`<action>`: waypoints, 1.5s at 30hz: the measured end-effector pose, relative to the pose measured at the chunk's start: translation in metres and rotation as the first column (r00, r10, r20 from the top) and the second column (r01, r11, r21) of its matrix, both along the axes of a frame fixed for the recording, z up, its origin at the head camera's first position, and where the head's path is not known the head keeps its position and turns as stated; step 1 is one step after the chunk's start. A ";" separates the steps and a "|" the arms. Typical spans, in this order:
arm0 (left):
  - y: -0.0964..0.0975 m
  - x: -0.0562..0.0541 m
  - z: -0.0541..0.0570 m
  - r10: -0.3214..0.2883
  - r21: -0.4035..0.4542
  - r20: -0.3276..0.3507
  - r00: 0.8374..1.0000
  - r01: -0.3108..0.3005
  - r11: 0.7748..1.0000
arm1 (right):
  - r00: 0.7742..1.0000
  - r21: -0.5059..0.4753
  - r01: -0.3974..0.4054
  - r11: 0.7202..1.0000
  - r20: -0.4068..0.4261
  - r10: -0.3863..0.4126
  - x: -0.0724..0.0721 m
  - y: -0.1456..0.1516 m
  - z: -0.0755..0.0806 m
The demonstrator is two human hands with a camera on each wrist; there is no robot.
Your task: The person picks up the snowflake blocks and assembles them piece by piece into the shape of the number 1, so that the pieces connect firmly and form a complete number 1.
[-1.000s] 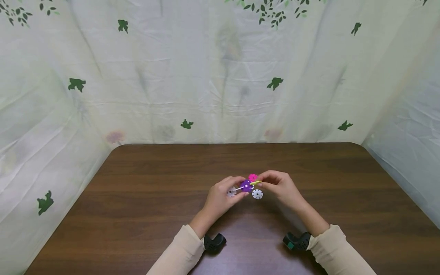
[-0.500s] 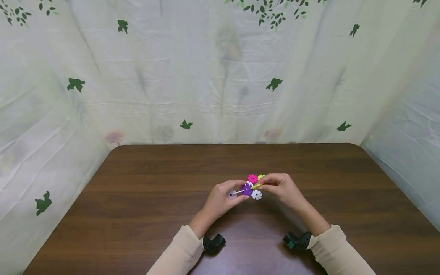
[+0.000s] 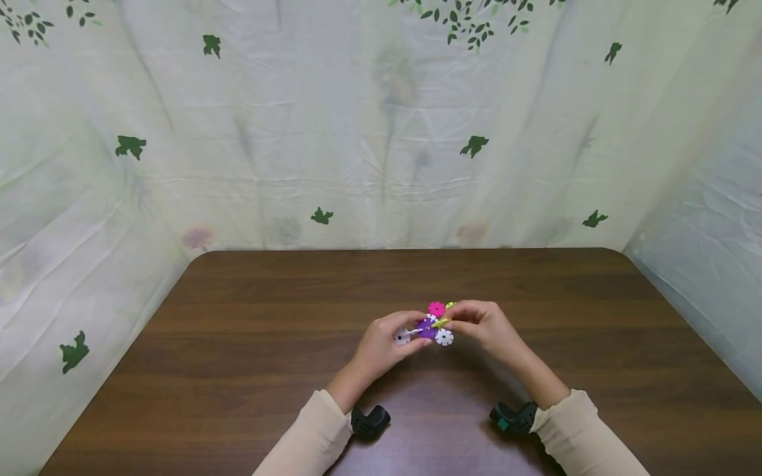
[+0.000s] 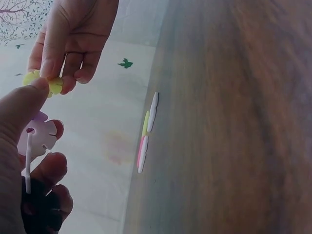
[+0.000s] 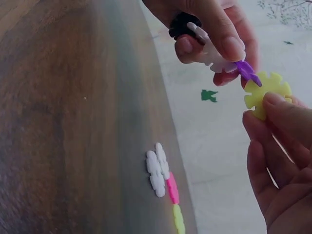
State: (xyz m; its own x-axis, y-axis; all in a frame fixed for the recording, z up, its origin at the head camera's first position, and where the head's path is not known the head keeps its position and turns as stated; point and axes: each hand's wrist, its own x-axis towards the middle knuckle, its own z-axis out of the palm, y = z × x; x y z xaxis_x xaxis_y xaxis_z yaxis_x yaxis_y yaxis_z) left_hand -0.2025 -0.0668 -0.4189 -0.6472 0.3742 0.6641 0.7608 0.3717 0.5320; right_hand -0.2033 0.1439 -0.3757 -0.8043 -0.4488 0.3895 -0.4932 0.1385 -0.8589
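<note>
Small notched plastic discs are joined in my left hand: a purple disc, a white disc and a black disc. Thumb and fingers grip this cluster above the table, partly covering it. My right hand pinches a yellow notched disc between thumb and fingers. The yellow disc's edge meets the purple disc's edge, at an angle to it. In the left wrist view, my left thumb overlaps the yellow disc.
Loose discs lie on the brown table just beyond the hands: a pink disc, another yellow disc and two white discs, one white disc nearer me. A pale printed curtain hangs behind the table.
Both hands have come slightly nearer me, uncovering the loose yellow disc on the table. The pinched yellow disc has shifted slightly at the purple disc, with my right hand a little further left.
</note>
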 end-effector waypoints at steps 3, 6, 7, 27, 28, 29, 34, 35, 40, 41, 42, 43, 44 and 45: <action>0.000 0.000 0.000 0.018 0.006 -0.013 1.000 -0.018 1.000 | 1.000 0.005 0.001 1.000 0.008 -0.001 0.003 -0.001 0.007; -0.001 -0.001 0.000 0.029 0.017 -0.022 0.999 -0.028 0.999 | 1.000 0.003 0.002 1.000 0.011 -0.002 0.004 0.000 0.009; -0.001 -0.001 0.000 0.030 0.021 -0.025 0.999 -0.029 0.999 | 1.000 -0.001 -0.001 1.000 0.010 0.001 0.004 0.001 0.009; -0.003 0.000 0.005 0.103 -0.055 -0.152 0.983 -0.113 0.992 | 0.994 -0.021 0.002 1.000 0.110 0.000 -0.007 0.002 -0.019; -0.002 0.000 0.005 0.106 -0.063 -0.167 0.980 -0.118 0.991 | 0.992 -0.028 0.005 1.000 0.128 -0.001 -0.006 0.000 -0.019; -0.002 0.000 0.006 0.107 -0.071 -0.178 0.978 -0.121 0.990 | 0.990 -0.037 0.005 0.999 0.144 0.000 -0.005 -0.001 -0.019; -0.001 0.002 0.008 0.108 -0.102 -0.201 0.974 -0.130 0.986 | 0.978 -0.101 0.007 0.995 0.207 0.014 -0.003 -0.007 -0.022; -0.001 0.002 0.008 0.109 -0.109 -0.205 0.973 -0.133 0.985 | 0.976 -0.113 0.005 0.994 0.216 0.019 -0.002 -0.008 -0.022; -0.001 0.002 0.008 0.114 -0.123 -0.226 0.967 -0.144 0.982 | 0.966 -0.153 0.002 0.988 0.254 0.038 -0.001 -0.014 -0.024; 0.000 0.002 0.008 0.114 -0.121 -0.229 0.967 -0.144 0.982 | 0.965 -0.153 0.002 0.988 0.260 0.038 0.000 -0.015 -0.024; 0.000 0.002 0.008 0.114 -0.119 -0.230 0.966 -0.144 0.982 | 0.965 -0.151 0.003 0.989 0.260 0.037 0.000 -0.016 -0.024; 0.000 0.002 0.008 0.115 -0.118 -0.233 0.966 -0.145 0.982 | 0.964 -0.147 0.004 0.989 0.263 0.035 0.000 -0.016 -0.024; 0.000 0.002 0.008 0.115 -0.117 -0.233 0.966 -0.145 0.982 | 0.964 -0.144 0.005 0.990 0.264 0.034 0.000 -0.017 -0.024; 0.000 0.002 0.008 0.114 -0.116 -0.234 0.966 -0.144 0.983 | 0.964 -0.140 0.004 0.990 0.264 0.033 0.000 -0.017 -0.024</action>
